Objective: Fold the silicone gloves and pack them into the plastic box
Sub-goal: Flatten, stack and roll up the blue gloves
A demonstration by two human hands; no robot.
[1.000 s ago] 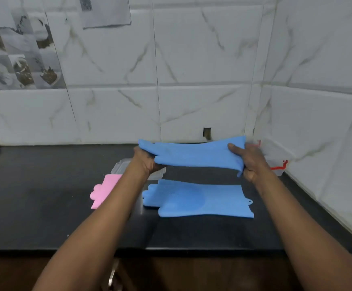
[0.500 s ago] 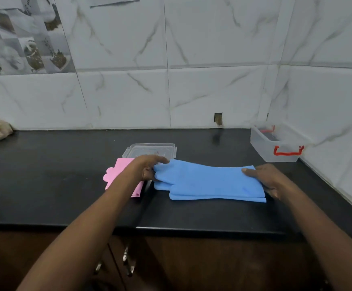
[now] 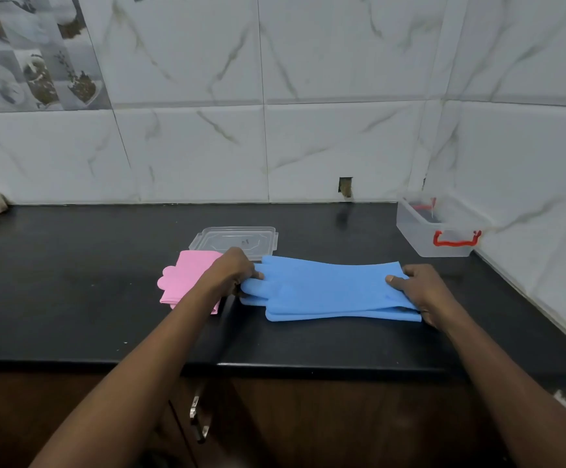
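Black stone counter point(image 3: 72, 298) runs along a white marbled tile wall, and the work sits near its middle. Two blue gloves point(image 3: 328, 292) lie stacked flat on it, one on the other, their long axis running left to right: finger ends to the left, cuffs to the right.

Each hand has one end. The left hand point(image 3: 230, 275) is curled round the finger ends. The right hand point(image 3: 423, 292) pinches the cuffs, thumb on top and the other fingers tucked beneath the edge. So the gloves stretch straight between the two grips, with the whole length lying between the hands.

That layout is what a fold would turn on: bringing one end over toward the other would halve the stack across its length, and either hand is placed to do it.

Folded pink gloves point(image 3: 187, 278) lie just left of the blue ones, partly under the left forearm. A clear lid point(image 3: 237, 236) rests behind them. The plastic box point(image 3: 443, 244), with a red handle, stands open in the far right corner, nearer the right hand.
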